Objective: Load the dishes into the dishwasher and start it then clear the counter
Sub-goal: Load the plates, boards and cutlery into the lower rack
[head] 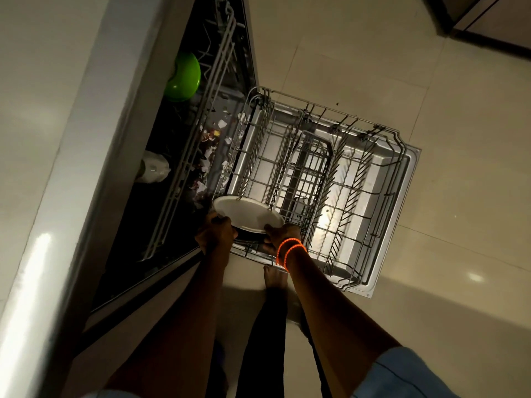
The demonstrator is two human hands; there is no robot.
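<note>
Head view: white plate (247,214) held at near left corner of pulled-out lower rack (330,179), gripped at rim by left hand (215,232) and right hand (283,235). Green bowl (182,77) sat in upper rack (201,116). Orange bangles (290,251) worn on right wrist.

A home kitchen. An open dishwasher (201,156) sits built in under a pale bench (54,156), its lower rack (330,179) pulled out over the door. Beige floor tiles (431,81) surround it.
</note>
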